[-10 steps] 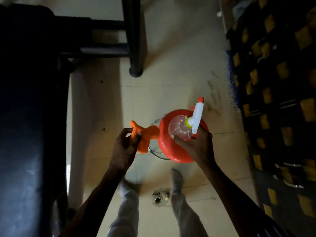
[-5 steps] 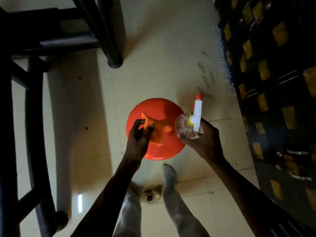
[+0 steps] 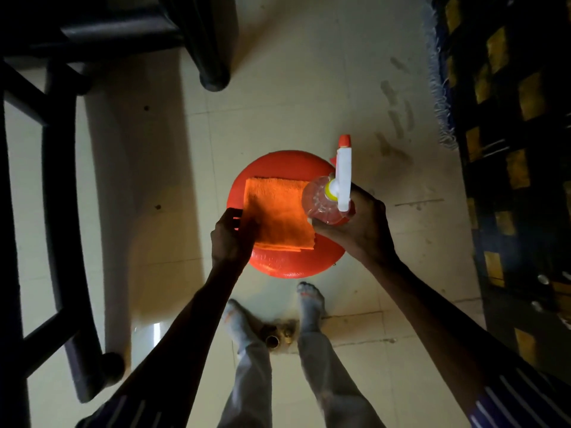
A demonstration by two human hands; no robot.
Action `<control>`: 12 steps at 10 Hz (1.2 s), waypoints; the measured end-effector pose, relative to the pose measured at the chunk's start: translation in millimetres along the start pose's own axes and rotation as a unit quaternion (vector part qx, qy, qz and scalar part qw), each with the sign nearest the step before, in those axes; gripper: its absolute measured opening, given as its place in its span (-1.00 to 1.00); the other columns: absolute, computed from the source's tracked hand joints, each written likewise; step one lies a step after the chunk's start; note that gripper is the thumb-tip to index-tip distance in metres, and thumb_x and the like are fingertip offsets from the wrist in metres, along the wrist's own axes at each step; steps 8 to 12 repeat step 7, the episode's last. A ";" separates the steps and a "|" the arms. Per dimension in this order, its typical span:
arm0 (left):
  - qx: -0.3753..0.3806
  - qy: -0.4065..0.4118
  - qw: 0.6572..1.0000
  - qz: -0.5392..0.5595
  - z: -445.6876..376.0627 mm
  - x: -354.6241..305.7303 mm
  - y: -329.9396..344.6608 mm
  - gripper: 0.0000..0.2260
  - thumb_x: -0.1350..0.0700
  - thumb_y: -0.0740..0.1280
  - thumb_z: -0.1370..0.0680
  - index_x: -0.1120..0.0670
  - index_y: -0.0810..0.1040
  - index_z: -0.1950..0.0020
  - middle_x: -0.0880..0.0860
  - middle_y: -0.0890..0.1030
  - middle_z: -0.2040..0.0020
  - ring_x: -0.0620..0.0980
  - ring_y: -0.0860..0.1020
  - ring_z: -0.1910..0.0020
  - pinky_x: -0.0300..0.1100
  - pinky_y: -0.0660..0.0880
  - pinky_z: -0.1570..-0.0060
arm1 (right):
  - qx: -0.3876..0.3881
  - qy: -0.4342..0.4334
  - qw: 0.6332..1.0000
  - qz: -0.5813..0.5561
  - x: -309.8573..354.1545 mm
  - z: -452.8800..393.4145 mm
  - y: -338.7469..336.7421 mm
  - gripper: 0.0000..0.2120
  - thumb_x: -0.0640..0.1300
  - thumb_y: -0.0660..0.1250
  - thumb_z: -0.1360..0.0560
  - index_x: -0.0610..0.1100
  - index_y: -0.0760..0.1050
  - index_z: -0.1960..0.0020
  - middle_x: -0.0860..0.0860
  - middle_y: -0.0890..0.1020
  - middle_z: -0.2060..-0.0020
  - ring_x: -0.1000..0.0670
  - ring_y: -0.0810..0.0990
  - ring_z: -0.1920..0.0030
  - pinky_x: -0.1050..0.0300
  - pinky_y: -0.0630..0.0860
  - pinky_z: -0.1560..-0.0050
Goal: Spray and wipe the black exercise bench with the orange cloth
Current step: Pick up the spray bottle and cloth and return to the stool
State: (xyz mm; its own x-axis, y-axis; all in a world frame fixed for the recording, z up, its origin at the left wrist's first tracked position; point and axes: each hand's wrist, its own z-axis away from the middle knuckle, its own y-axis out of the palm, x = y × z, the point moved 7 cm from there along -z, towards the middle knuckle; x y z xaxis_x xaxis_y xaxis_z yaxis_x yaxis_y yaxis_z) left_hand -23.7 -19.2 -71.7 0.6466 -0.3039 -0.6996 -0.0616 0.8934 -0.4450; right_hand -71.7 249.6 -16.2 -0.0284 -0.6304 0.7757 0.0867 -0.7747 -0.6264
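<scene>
It is a room in a home: pale tiled floor (image 3: 278,103), a fringed checked rug (image 3: 509,149) at 3 o'clock, black bench frame (image 3: 61,180) at 9 o'clock.

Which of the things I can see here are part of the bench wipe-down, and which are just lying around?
For the job:
orange cloth, held at its edge by the left hand
spray bottle, gripped by the right hand
bench frame

Lying about:
red stool under the cloth
patterned rug
small metal parts on the floor between the feet

dark striped sleeves (image 3: 506,403), pale grey trousers (image 3: 250,381), bare feet (image 3: 310,296).
</scene>
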 end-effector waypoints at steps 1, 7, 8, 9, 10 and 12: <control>-0.022 0.009 0.999 -0.045 4.7 -2.8 -3.1 -0.75 0.04 0.42 -0.61 0.11 0.60 -0.23 0.12 0.73 -0.02 0.16 0.72 0.08 0.08 0.69 0.05 | 0.012 0.023 1.000 -0.011 -3.3 2.1 8.6 -0.20 0.16 0.68 -0.26 0.11 0.45 -0.42 0.36 0.58 -0.13 0.35 0.57 -0.12 0.47 0.49 -0.15; -0.028 0.134 0.973 -0.185 65.5 -52.1 -8.1 -0.53 -0.09 0.28 -0.69 0.14 0.43 -0.51 0.16 0.59 -0.39 0.16 0.58 -0.34 0.07 0.54 -0.32 | 0.066 0.051 0.996 -0.027 10.0 11.9 -7.5 -0.09 -0.04 0.63 -0.46 -0.17 0.23 -0.65 -0.13 0.47 -0.51 -0.13 0.47 -0.49 0.10 0.43 -0.41; -0.028 0.134 0.973 -0.185 65.5 -52.1 -8.1 -0.53 -0.09 0.28 -0.69 0.14 0.43 -0.51 0.16 0.59 -0.39 0.16 0.58 -0.34 0.07 0.54 -0.32 | 0.066 0.051 0.996 -0.027 10.0 11.9 -7.5 -0.09 -0.04 0.63 -0.46 -0.17 0.23 -0.65 -0.13 0.47 -0.51 -0.13 0.47 -0.49 0.10 0.43 -0.41; -0.028 0.134 0.973 -0.185 65.5 -52.1 -8.1 -0.53 -0.09 0.28 -0.69 0.14 0.43 -0.51 0.16 0.59 -0.39 0.16 0.58 -0.34 0.07 0.54 -0.32 | 0.066 0.051 0.996 -0.027 10.0 11.9 -7.5 -0.09 -0.04 0.63 -0.46 -0.17 0.23 -0.65 -0.13 0.47 -0.51 -0.13 0.47 -0.49 0.10 0.43 -0.41; -0.028 0.134 0.973 -0.185 65.5 -52.1 -8.1 -0.53 -0.09 0.28 -0.69 0.14 0.43 -0.51 0.16 0.59 -0.39 0.16 0.58 -0.34 0.07 0.54 -0.32 | 0.066 0.051 0.996 -0.027 10.0 11.9 -7.5 -0.09 -0.04 0.63 -0.46 -0.17 0.23 -0.65 -0.13 0.47 -0.51 -0.13 0.47 -0.49 0.10 0.43 -0.41; -0.028 0.134 0.973 -0.185 65.5 -52.1 -8.1 -0.53 -0.09 0.28 -0.69 0.14 0.43 -0.51 0.16 0.59 -0.39 0.16 0.58 -0.34 0.07 0.54 -0.32 | 0.066 0.051 0.996 -0.027 10.0 11.9 -7.5 -0.09 -0.04 0.63 -0.46 -0.17 0.23 -0.65 -0.13 0.47 -0.51 -0.13 0.47 -0.49 0.10 0.43 -0.41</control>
